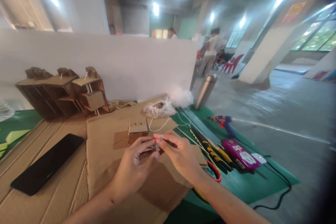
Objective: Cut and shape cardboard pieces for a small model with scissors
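In the head view my left hand (139, 159) and my right hand (180, 152) meet over the cardboard sheet (105, 157). Fingertips of both are pinched together around something small and pale, mostly hidden, whose kind I cannot make out. Just behind my left hand stands a small cardboard box (138, 126) with little holes in its top. A thin white string (161, 127) curves from beside this box toward a plastic-wrapped bundle (159, 107). Red-handled scissors (215, 171) lie partly hidden beside my right forearm.
A black phone (48, 162) lies at left, before a cardboard structure (64, 92). Rightward are yellow-black cutters (214, 154), clear sticks (199, 124), a glue gun (223, 121), a purple power strip (240, 154) with a cable, and a steel bottle (206, 91). A white partition (131, 66) stands behind.
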